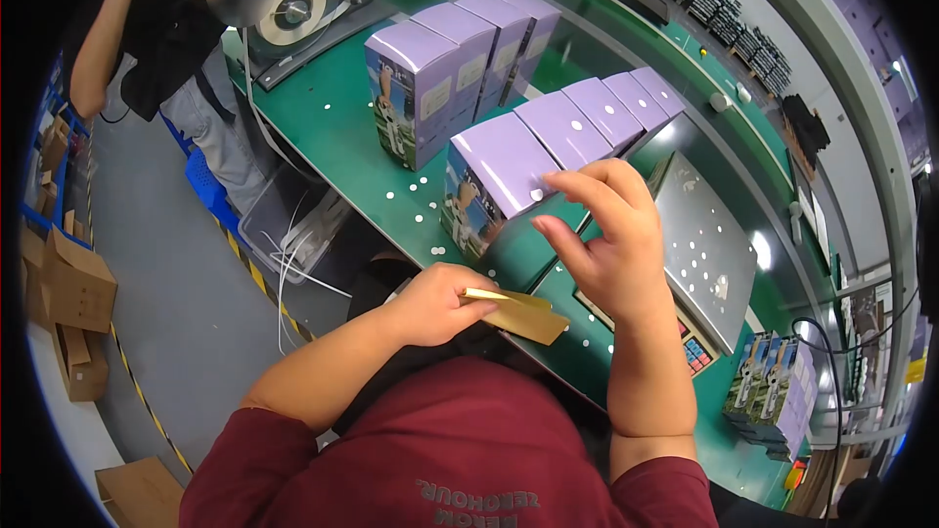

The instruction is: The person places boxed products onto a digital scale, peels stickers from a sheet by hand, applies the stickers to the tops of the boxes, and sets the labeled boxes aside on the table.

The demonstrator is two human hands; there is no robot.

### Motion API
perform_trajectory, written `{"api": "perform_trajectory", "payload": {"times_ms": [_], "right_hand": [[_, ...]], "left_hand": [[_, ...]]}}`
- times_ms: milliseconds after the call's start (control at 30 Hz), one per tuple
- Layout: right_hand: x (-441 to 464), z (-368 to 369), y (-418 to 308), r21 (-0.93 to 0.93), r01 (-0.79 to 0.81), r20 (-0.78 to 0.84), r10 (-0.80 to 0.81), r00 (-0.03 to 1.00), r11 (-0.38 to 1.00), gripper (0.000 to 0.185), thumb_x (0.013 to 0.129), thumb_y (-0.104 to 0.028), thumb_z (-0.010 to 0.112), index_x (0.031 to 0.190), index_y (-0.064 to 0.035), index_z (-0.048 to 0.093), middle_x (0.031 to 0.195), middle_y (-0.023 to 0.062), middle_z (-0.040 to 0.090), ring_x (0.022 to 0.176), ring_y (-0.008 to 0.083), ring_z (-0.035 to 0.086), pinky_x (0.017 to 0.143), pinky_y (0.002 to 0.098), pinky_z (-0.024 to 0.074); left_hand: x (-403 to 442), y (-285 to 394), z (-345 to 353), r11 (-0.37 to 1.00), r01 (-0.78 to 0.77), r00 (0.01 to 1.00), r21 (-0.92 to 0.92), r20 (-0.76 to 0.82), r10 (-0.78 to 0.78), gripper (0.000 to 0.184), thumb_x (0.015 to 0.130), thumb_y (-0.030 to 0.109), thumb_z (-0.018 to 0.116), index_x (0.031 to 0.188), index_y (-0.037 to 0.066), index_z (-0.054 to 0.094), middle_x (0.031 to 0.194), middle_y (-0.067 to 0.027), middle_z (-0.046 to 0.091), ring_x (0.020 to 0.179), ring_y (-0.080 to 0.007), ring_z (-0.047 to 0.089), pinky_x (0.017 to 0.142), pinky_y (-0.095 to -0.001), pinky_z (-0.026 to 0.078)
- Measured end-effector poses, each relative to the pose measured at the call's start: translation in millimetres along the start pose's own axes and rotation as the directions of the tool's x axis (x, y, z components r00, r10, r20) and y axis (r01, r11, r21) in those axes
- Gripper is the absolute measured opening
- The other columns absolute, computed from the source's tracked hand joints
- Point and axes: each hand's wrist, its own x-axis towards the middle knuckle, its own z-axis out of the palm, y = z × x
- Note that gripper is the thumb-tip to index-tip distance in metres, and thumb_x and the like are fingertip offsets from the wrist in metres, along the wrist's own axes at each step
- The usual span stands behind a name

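My left hand (445, 305) is closed on a folded yellow-gold sheet (531, 320) near the table's front edge. My right hand (618, 235) is raised beside the nearest purple box (504, 164), thumb and forefinger apart. A small white round sticker (537, 195) shows near the fingertips, at that box's top edge; whether a finger touches it I cannot tell. Several purple boxes stand in this row, some with a white dot on top. Behind it is a second row of purple boxes (437, 78).
A scale with a metal plate (706, 244) dotted with white stickers is at the right. More boxes (773, 396) stand at the lower right. White dots lie on the green table (337, 142). Another person (181, 59) is at the upper left, near a label roll (291, 12).
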Motion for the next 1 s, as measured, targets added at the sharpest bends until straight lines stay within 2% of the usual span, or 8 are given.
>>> {"api": "perform_trajectory", "payload": {"times_ms": [200, 300, 467, 600, 700, 833, 933, 1000], "right_hand": [[2, 7, 9, 0.018, 0.022, 0.013, -0.023, 1.000, 1.000, 0.029, 0.072, -0.006, 0.087, 0.099, -0.0080, 0.076, 0.085, 0.0065, 0.064, 0.075, 0.0261, 0.059, 0.071, 0.0374, 0.0473], [-1, 7, 13, 0.041, 0.049, 0.000, -0.049, 0.999, 0.998, 0.031, 0.075, 0.003, 0.083, 0.104, -0.0077, 0.078, 0.084, 0.0059, 0.064, 0.076, 0.0205, 0.060, 0.068, 0.0311, 0.0481], [-3, 10, 15, 0.053, 0.054, -0.031, -0.052, 0.998, 0.997, 0.027, 0.080, 0.004, 0.079, 0.105, -0.0070, 0.078, 0.082, 0.0058, 0.063, 0.073, 0.0192, 0.059, 0.066, 0.0296, 0.0464], [-9, 8, 9, 0.221, -0.059, -0.037, 0.069, 0.997, 0.973, 0.021, 0.085, 0.005, 0.074, 0.104, -0.0043, 0.078, 0.084, 0.0063, 0.063, 0.076, 0.0158, 0.059, 0.067, 0.0279, 0.0450], [-16, 5, 5, 0.471, -0.248, 0.021, 0.270, 0.963, 0.847, 0.011, 0.089, 0.003, 0.071, 0.099, 0.0000, 0.075, 0.088, 0.0062, 0.064, 0.079, 0.0130, 0.058, 0.069, 0.0266, 0.0446], [-29, 1, 6, 0.655, -0.287, 0.069, 0.323, 0.944, 0.699, 0.003, 0.090, 0.002, 0.071, 0.093, 0.0021, 0.073, 0.091, 0.0064, 0.065, 0.082, 0.0121, 0.057, 0.071, 0.0260, 0.0453], [-31, -5, 3, 0.661, -0.385, 0.207, 0.336, 0.919, 0.644, 0.001, 0.090, 0.001, 0.072, 0.091, 0.0020, 0.073, 0.090, 0.0063, 0.065, 0.081, 0.0123, 0.058, 0.071, 0.0261, 0.0459], [-32, -7, -1, 0.666, -0.430, 0.278, 0.333, 0.901, 0.609, 0.002, 0.089, 0.001, 0.073, 0.090, 0.0019, 0.072, 0.090, 0.0063, 0.065, 0.081, 0.0124, 0.059, 0.071, 0.0262, 0.0462]], "left_hand": [[0, -3, -2, 0.998, -0.032, 0.999, 0.057, -0.018, 0.033, 0.016, 0.092, 0.013, 0.073, 0.102, 0.001, 0.075, 0.090, -0.0138, 0.074, 0.081, -0.0258, 0.071, 0.075, -0.0350, 0.054], [0, -5, -1, 0.996, -0.066, 0.997, 0.052, -0.026, 0.068, 0.016, 0.092, 0.013, 0.073, 0.102, 0.001, 0.075, 0.090, -0.0139, 0.074, 0.081, -0.0255, 0.071, 0.075, -0.0349, 0.054], [0, -4, -2, 0.997, -0.070, 0.997, 0.043, -0.013, 0.071, 0.015, 0.093, 0.014, 0.071, 0.100, 0.001, 0.074, 0.088, -0.0149, 0.073, 0.080, -0.0285, 0.070, 0.074, -0.0367, 0.054], [1, -3, 0, 0.997, -0.071, 0.997, 0.028, -0.013, 0.071, 0.014, 0.095, 0.015, 0.068, 0.098, 0.002, 0.072, 0.085, -0.0163, 0.070, 0.079, -0.0336, 0.068, 0.072, -0.0393, 0.053], [-2, 1, -1, 0.998, -0.059, 0.998, 0.039, -0.003, 0.059, 0.013, 0.095, 0.014, 0.068, 0.098, 0.003, 0.073, 0.085, -0.0154, 0.070, 0.078, -0.0338, 0.068, 0.072, -0.0389, 0.053], [-12, 12, -5, 0.977, -0.153, 0.987, 0.149, -0.030, 0.159, 0.009, 0.089, 0.007, 0.073, 0.096, 0.003, 0.075, 0.092, -0.0129, 0.075, 0.083, -0.0273, 0.073, 0.074, -0.0361, 0.055], [-26, 45, -12, 0.803, -0.517, 0.829, 0.297, -0.060, 0.556, 0.014, 0.080, 0.002, 0.075, 0.094, 0.004, 0.075, 0.106, -0.0144, 0.076, 0.088, -0.0271, 0.075, 0.074, -0.0364, 0.057], [-31, 68, -15, 0.755, -0.542, 0.794, 0.369, -0.070, 0.604, 0.018, 0.077, 0.002, 0.077, 0.094, 0.004, 0.074, 0.113, -0.0151, 0.074, 0.089, -0.0268, 0.075, 0.073, -0.0360, 0.058]]}}
